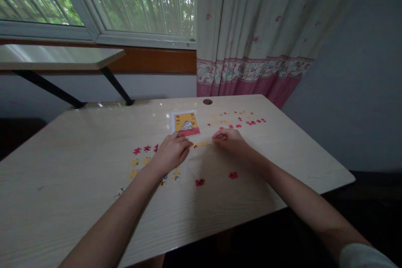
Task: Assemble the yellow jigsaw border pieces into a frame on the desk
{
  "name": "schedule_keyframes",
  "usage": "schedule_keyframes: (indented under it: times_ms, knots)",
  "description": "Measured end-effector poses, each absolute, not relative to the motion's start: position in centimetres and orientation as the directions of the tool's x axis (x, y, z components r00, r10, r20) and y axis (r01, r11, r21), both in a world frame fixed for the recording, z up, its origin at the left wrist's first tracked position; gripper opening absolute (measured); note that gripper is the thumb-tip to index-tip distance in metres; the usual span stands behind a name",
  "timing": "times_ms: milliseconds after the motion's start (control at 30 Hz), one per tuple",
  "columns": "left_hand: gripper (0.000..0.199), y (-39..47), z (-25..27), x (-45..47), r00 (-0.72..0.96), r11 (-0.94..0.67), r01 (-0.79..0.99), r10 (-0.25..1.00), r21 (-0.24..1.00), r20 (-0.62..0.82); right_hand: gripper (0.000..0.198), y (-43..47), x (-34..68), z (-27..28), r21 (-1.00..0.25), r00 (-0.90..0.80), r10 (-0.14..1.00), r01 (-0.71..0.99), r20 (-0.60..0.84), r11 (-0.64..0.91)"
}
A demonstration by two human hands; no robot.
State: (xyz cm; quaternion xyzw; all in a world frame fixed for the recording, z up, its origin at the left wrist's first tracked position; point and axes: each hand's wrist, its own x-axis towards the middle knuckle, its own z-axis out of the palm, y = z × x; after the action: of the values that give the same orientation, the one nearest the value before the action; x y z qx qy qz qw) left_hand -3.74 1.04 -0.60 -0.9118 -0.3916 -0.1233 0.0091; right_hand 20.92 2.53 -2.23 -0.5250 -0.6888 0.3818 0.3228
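Between my hands lies a short row of yellow jigsaw puzzle pieces [203,144], just in front of a picture card [187,118] with a white animal on yellow and red. My left hand [172,151] is closed, its fingertips on the piece at the row's left end. At the right end, my right hand [230,139] pinches a small yellow puzzle piece that its fingers mostly hide. Two red puzzle pieces, one darker-marked [200,182] and one plain [233,175], lie apart nearer to me. My left hand and forearm cover part of the pieces on the left.
Loose red pieces [137,150] and yellow pieces [133,174] are spread on the left of the table [78,176]. Several more red pieces [251,123] and yellow ones lie at the back right. A raised shelf [63,56] stands at the back left, beside a window; a curtain [251,29] hangs behind.
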Motion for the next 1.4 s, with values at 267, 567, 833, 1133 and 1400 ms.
schedule_keyframes:
  times_ms: [267,567,833,1133,1400]
  knots:
    - [0.025,1.1,-0.7,-3.7,0.656,-0.69,0.718,0.716,0.097,0.24,0.011,1.6,20.7,-2.0,-0.681,-0.276,0.948,0.665,0.157,0.307]
    - [0.025,1.2,-0.9,-3.8,0.659,-0.7,0.705,0.707,0.116,0.257,0.01,1.5,21.1,-2.1,-0.562,-0.325,0.921,0.731,0.213,0.388]
    - [0.025,1.3,-1.0,-3.9,0.666,-0.703,0.705,0.703,0.1,0.248,0.02,2.8,22.7,-2.1,-0.59,-0.346,0.906,0.689,0.244,0.422]
    - [0.025,1.6,-1.3,-4.0,0.67,-0.71,0.697,0.694,0.098,0.263,0.026,8.3,28.6,-1.6,-0.704,0.111,0.958,0.701,0.263,0.112]
    - [0.023,1.3,-1.0,-3.8,0.665,-0.696,0.713,0.709,0.081,0.233,0.018,11.2,28.7,-2.2,-0.498,0.002,0.983,0.862,0.182,0.09]
